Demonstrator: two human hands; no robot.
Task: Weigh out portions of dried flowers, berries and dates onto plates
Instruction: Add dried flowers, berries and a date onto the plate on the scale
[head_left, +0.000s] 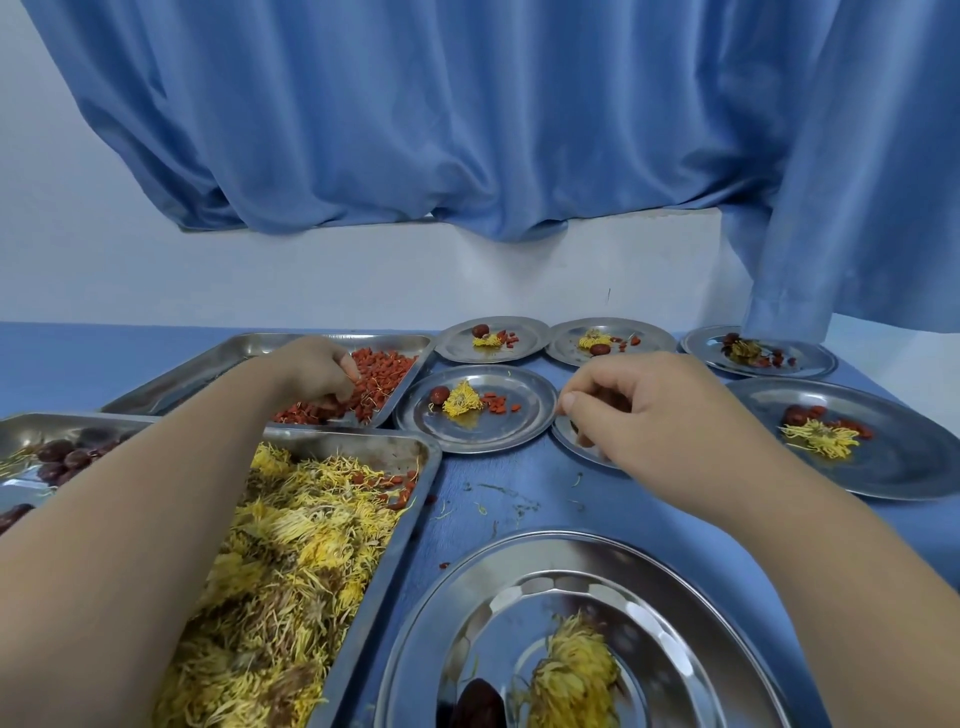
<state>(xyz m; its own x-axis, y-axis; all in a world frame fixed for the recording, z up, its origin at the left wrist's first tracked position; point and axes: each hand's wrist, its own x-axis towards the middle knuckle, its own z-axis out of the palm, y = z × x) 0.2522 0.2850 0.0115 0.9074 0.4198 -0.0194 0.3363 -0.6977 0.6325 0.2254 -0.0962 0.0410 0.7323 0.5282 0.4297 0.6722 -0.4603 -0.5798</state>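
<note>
My left hand (311, 371) reaches into the steel tray of red berries (387, 371), fingers curled down and pinching berries. My right hand (639, 405) hovers over a small steel plate (571, 441) that it mostly hides, fingertips bunched together; what they hold I cannot tell. A large tray of dried yellow flowers (291, 551) lies under my left forearm. Dark dates (65, 460) sit in a tray at the far left. The near plate (571, 639) holds a yellow flower and a date.
Several small plates each carry a flower, a date and berries: one in the centre (475, 408), two behind it (491, 338) (610, 340), two on the right (758, 351) (852, 441). Loose petals litter the blue table (498, 499). A blue curtain (467, 130) hangs behind.
</note>
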